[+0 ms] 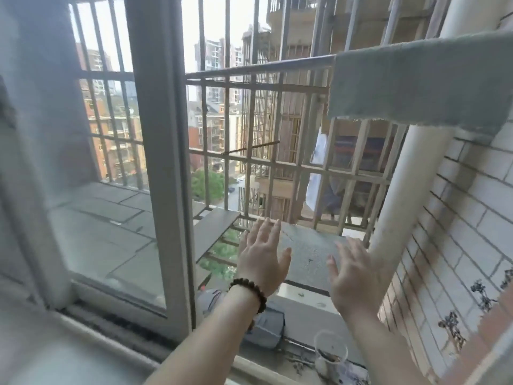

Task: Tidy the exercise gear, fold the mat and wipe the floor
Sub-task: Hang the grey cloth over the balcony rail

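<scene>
Left grip: the left hand (262, 262) is reaching out through the open window, fingers spread wide, holding nothing; a dark bead bracelet (249, 291) is circling its wrist.
Right grip: the right hand (351, 276) is hovering beside it, palm forward, fingers wide apart, also holding nothing.
Task's thing: a grey-green cloth (422, 81) is hanging draped over a metal rail (261, 68) well above the right hand and apart from both grips.
Below the hands: a grey concrete ledge (311, 257) is lying just beyond the fingertips.
Near the sill: a clear plastic cup (330, 354) with dark residue is standing under the right forearm; a grey object (268, 329) is sitting under the left wrist, too blurred to tell what.
In the way: a white pipe (402, 195) is rising just right of the right hand, and the security bars (280, 168) are closing off the space beyond.
Left side: the window frame (163, 162) is standing just left of the left arm.
</scene>
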`<control>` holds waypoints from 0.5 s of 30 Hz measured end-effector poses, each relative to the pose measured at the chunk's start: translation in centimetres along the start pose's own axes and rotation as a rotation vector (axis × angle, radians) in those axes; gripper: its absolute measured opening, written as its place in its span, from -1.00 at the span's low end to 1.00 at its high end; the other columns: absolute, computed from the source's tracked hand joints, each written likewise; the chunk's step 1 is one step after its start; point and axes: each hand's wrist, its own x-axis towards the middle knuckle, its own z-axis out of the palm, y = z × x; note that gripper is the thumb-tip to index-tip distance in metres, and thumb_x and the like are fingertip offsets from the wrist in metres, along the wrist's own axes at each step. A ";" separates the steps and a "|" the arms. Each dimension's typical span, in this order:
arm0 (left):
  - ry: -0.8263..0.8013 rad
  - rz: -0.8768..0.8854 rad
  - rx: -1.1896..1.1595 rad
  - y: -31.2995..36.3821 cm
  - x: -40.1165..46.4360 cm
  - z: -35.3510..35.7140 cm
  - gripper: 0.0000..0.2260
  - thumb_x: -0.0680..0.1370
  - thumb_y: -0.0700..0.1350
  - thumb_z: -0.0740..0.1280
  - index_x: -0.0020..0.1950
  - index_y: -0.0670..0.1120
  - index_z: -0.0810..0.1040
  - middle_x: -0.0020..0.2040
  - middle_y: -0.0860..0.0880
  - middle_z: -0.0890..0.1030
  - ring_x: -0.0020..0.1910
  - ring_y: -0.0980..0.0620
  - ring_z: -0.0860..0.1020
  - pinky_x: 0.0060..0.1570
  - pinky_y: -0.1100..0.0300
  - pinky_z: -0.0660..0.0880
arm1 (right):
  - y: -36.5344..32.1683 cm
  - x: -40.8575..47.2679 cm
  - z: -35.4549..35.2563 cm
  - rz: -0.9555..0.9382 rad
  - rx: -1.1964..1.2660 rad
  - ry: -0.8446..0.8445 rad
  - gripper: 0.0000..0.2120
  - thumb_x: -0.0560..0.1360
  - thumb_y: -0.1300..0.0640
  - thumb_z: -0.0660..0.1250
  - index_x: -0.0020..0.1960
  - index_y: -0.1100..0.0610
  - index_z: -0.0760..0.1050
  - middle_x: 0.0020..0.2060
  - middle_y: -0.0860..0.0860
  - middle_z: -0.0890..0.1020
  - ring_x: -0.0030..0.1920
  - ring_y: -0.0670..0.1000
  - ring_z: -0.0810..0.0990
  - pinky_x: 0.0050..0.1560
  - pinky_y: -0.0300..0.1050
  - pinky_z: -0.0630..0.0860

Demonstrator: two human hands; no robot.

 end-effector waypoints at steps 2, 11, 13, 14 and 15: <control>-0.028 -0.041 0.024 -0.7 -2.6 0.7 -0.44 0.62 0.20 0.00 0.58 0.10 -0.08 0.59 0.05 -0.02 0.56 0.04 -0.13 0.53 -0.02 -0.16 | -0.3 -2.1 1.2 0.003 0.041 -0.104 -0.60 0.61 0.03 0.12 0.37 0.20 0.40 0.44 0.13 0.32 0.49 0.10 0.16 0.47 0.00 0.01; -0.073 -0.193 0.058 -3.1 -12.5 1.3 -0.43 0.60 0.17 0.04 0.58 0.06 0.01 0.58 0.01 0.07 0.56 0.04 -0.06 0.52 0.03 -0.19 | -3.5 -10.2 5.0 -0.097 0.187 -0.363 -0.58 0.60 0.05 0.16 0.41 0.17 0.35 0.46 0.12 0.28 0.49 0.10 0.13 0.50 0.05 0.04; -0.057 -0.223 0.049 -3.5 -14.7 1.2 -0.39 0.55 0.20 -0.01 0.57 0.02 0.11 0.56 -0.02 0.16 0.56 0.00 0.03 0.49 0.04 -0.14 | -4.6 -12.0 5.5 -0.130 0.211 -0.423 -0.57 0.60 0.03 0.16 0.43 0.12 0.32 0.48 0.09 0.24 0.51 0.07 0.08 0.51 0.01 -0.02; -0.050 -0.248 0.047 -3.7 -15.9 1.2 -0.37 0.51 0.20 -0.01 0.55 0.01 0.17 0.54 -0.04 0.23 0.54 -0.01 0.10 0.49 0.01 -0.07 | -5.3 -12.8 5.7 -0.146 0.230 -0.446 -0.57 0.59 0.03 0.16 0.43 0.12 0.33 0.48 0.09 0.23 0.51 0.07 0.07 0.50 0.01 -0.03; -0.044 -0.269 0.058 -4.0 -17.0 1.1 -0.38 0.49 0.19 0.01 0.53 0.00 0.24 0.51 -0.04 0.30 0.52 -0.02 0.18 0.49 -0.05 0.06 | -5.9 -13.8 6.0 -0.164 0.247 -0.468 -0.57 0.59 0.02 0.15 0.42 0.13 0.35 0.48 0.09 0.25 0.51 0.08 0.08 0.50 0.02 -0.03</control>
